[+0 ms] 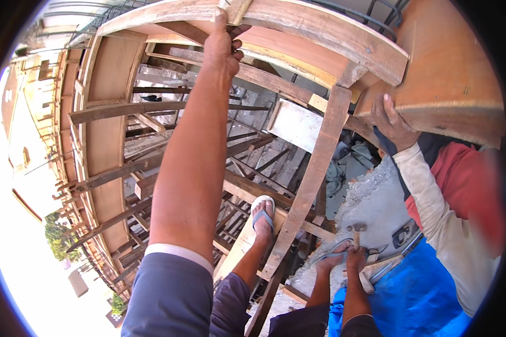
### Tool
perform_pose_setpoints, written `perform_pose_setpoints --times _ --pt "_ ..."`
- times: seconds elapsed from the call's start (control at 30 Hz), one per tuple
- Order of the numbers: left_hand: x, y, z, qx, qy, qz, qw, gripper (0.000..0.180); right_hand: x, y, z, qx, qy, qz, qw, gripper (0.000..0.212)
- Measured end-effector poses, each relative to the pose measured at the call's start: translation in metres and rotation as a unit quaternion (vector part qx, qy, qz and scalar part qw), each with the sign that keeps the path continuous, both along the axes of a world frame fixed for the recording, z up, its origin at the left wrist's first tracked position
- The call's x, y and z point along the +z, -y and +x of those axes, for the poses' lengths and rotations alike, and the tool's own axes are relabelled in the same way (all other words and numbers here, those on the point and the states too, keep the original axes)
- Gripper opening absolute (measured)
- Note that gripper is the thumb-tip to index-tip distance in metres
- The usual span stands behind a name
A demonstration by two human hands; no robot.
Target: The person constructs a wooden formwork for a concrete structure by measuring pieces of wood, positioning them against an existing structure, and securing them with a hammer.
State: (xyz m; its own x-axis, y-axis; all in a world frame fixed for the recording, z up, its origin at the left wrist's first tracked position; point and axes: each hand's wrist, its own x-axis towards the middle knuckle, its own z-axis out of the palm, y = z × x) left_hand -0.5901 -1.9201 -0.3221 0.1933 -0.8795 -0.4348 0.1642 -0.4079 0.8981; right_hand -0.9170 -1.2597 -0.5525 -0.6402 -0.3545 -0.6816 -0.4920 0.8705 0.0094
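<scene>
My left hand [222, 48] reaches up with its fingers closed around the lower part of a long timber rail [320, 35]. That rail runs along the top edge of a plywood formwork panel. Down by my right foot, my right hand [355, 259] grips a hammer [356, 228] by its wooden handle, metal head uppermost. At the right, a co-worker's hand [398, 124] presses against the lower edge of a large plywood panel [455, 62], which adjoins the rail's end.
My left foot [262, 216] stands on a plank above a lattice of timber props with gaps beneath. My right foot [333, 254] is on rough concrete [376, 194]. A diagonal timber brace [315, 174] stands between. Nearby lie a black-handled tool [402, 236] and blue tarp [416, 286].
</scene>
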Motion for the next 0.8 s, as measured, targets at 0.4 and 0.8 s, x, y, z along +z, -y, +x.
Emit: perform_pose_setpoints --times 0.4,0.8 --pt "-0.011 -0.001 -0.008 0.044 -0.034 0.003 0.998 0.056 0.284 0.341 0.112 0.102 0.334 -0.366 0.862 0.041" --pt "-0.003 0.003 -0.011 0.081 -0.049 0.036 0.995 0.072 0.368 0.575 0.187 0.285 0.156 -0.564 0.759 0.049"
